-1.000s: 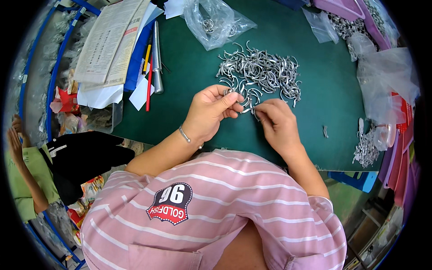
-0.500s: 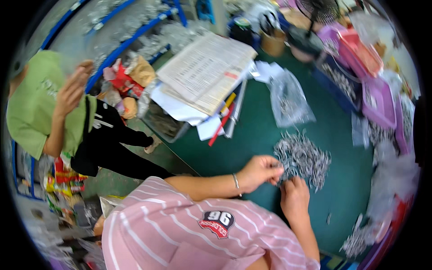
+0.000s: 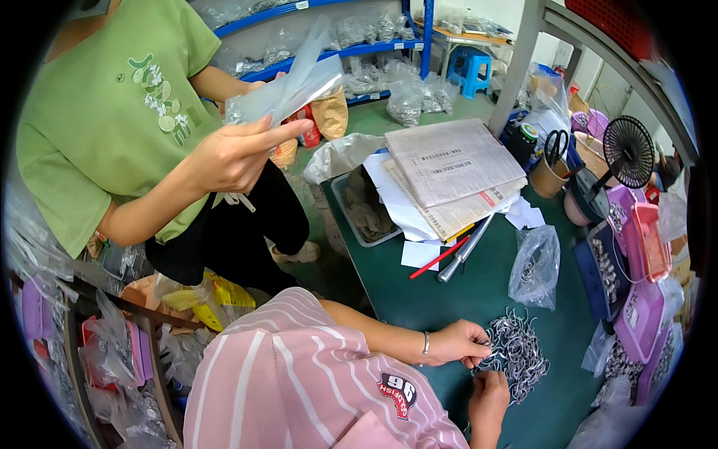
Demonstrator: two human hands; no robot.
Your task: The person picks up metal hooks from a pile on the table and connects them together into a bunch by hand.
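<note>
On the green table lies a pile of thin, curved grey metal hooks. My left hand, with a bangle at its wrist, is at the pile's left edge. Its thumb and fingers are pinched on what looks like a metal hook. Just below it, at the near edge of the pile, is my right hand. Those fingers are curled together, and whatever is between them is too small to make out. Behind the pile lies a clear plastic bag with a few grey pieces inside.
Newspapers rest by a grey tub, with a red pen in front. Purple trays and a dark blue bin line the right side, near a fan. At left, a person in green holds a clear bag.
My view has swung left and up, bringing the person at left closer into view with both hands on a clear bag. My hands stay at the pile's edge.
</note>
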